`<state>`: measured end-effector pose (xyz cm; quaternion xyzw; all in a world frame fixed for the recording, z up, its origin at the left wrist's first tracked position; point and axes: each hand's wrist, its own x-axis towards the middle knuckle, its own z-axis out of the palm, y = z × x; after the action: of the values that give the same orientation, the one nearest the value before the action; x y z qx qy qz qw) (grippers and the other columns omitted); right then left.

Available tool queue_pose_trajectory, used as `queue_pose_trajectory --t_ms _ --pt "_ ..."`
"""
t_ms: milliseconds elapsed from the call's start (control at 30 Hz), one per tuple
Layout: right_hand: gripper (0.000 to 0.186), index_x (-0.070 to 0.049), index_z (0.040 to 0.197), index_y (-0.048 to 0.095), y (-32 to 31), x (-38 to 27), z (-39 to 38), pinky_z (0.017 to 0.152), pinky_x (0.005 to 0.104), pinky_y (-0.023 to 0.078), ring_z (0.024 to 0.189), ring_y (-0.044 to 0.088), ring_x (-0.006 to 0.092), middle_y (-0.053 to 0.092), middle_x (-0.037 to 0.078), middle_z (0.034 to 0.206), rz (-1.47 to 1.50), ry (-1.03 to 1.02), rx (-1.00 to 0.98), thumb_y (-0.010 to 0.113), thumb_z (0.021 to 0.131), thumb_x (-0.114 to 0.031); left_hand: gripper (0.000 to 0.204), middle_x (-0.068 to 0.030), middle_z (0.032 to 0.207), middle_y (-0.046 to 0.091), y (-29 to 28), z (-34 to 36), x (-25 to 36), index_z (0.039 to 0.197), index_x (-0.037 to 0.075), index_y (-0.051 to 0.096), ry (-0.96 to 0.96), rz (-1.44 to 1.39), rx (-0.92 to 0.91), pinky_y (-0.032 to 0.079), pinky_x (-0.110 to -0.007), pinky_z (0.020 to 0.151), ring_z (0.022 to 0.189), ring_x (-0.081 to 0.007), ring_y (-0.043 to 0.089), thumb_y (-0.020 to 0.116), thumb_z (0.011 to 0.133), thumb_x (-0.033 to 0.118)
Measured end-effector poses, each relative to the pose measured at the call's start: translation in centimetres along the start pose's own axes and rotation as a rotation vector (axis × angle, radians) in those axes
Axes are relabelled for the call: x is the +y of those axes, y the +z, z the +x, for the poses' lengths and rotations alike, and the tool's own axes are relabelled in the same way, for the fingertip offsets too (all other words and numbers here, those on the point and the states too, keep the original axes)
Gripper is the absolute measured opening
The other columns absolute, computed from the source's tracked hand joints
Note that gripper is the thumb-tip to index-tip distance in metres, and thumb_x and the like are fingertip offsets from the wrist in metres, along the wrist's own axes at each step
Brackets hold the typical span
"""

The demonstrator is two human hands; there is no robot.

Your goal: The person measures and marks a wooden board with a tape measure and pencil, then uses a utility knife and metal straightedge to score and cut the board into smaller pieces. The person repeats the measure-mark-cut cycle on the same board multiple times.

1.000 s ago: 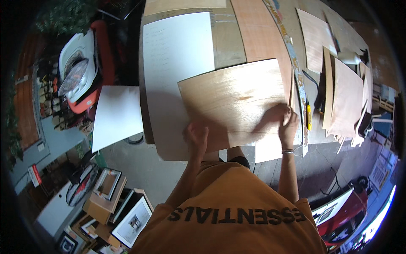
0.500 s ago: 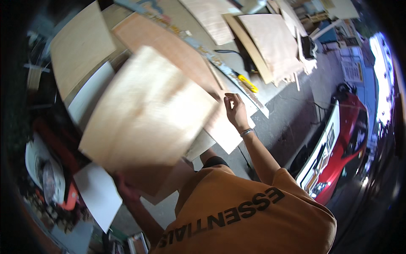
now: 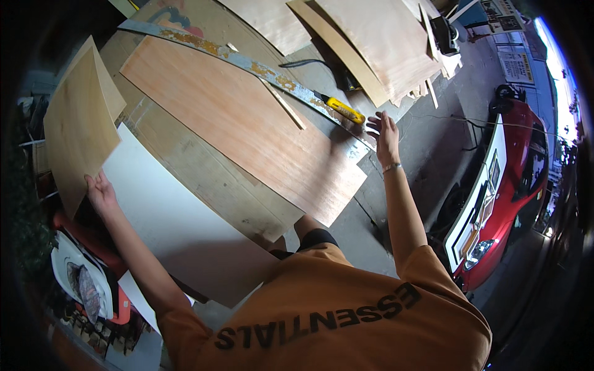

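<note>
At the far left my left hand (image 3: 103, 193) grips the lower edge of a thin plywood sheet (image 3: 77, 127), which is raised at a slant, with another sheet's edge behind it. My right hand (image 3: 385, 136) is lifted near the table's right end, fingers spread and empty. Just left of those fingers lies a yellow utility knife (image 3: 345, 110), across the end of a long, paint-worn metal straightedge (image 3: 232, 59). Below the straightedge, a long reddish plywood panel (image 3: 235, 120) lies flat, a narrow wood strip (image 3: 281, 102) along its upper edge.
A white board (image 3: 179, 213) leans between my left arm and the table (image 3: 185, 145). Stacked plywood sheets (image 3: 377, 43) and offcuts are at the back right, beside a black tool (image 3: 444, 36). A cable crosses the floor. A red car (image 3: 516, 191) stands to the right.
My left hand has carried a plywood sheet from in front of my body to the far left, uncovering the reddish panel and white board. My right hand has moved slightly right, its fingers opening.
</note>
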<state>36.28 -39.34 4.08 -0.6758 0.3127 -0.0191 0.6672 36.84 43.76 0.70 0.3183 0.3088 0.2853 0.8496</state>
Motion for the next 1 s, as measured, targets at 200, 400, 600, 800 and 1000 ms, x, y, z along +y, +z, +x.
queue_pose_trajectory --t_ms 200,400,600,800,1000 --pt "0.038 -0.005 0.111 0.062 2.0 -1.5 2.4 0.086 0.0377 0.051 0.086 0.066 0.0214 0.071 0.010 0.097 0.341 0.240 -0.163 0.047 0.110 -0.040 0.042 -0.0211 0.147 0.055 -2.1 5.8 0.6 0.141 -0.006 0.050 -0.220 0.255 -0.012 0.044 -0.043 0.118 0.137 -0.0317 0.054 0.045 0.111 0.024" --pt "0.026 -0.006 0.094 0.065 -0.5 -6.3 3.7 0.077 0.0337 0.051 0.077 0.061 0.0182 0.064 0.004 0.077 0.617 0.105 -0.280 0.052 0.107 -0.024 0.047 -0.0156 0.137 0.064 -5.2 5.0 1.5 0.135 0.001 0.056 -0.376 0.654 -0.091 0.054 -0.040 0.106 0.123 -0.0293 0.065 0.056 0.106 0.038" --pt "0.025 -0.002 0.098 0.066 -1.2 -8.1 4.6 0.077 0.0337 0.048 0.078 0.061 0.0197 0.067 0.007 0.082 0.735 0.129 -0.217 0.055 0.106 -0.023 0.044 -0.0095 0.126 0.064 -8.3 4.7 1.5 0.133 0.007 0.058 -0.250 0.765 -0.053 0.056 -0.041 0.096 0.113 -0.0266 0.066 0.054 0.107 0.042" --pt "0.029 -0.001 0.104 0.063 -1.4 -7.0 6.7 0.077 0.0345 0.047 0.080 0.060 0.0197 0.065 0.009 0.090 0.502 -0.222 -0.304 0.051 0.109 -0.026 0.045 -0.0083 0.117 0.066 -2.9 -3.3 -2.5 0.127 0.007 0.061 0.123 1.071 0.142 0.054 -0.035 0.083 0.102 -0.0219 0.068 0.055 0.106 0.045" --pt "0.031 0.001 0.109 0.064 -4.3 -7.3 9.1 0.068 0.0299 0.048 0.078 0.063 0.0184 0.067 0.008 0.088 0.353 -0.237 -0.182 0.050 0.110 -0.026 0.038 -0.0049 0.091 0.069 3.3 -17.6 -9.6 0.111 0.006 0.068 0.367 1.478 -0.062 0.052 -0.031 0.072 0.082 -0.0169 0.069 0.056 0.106 0.042"
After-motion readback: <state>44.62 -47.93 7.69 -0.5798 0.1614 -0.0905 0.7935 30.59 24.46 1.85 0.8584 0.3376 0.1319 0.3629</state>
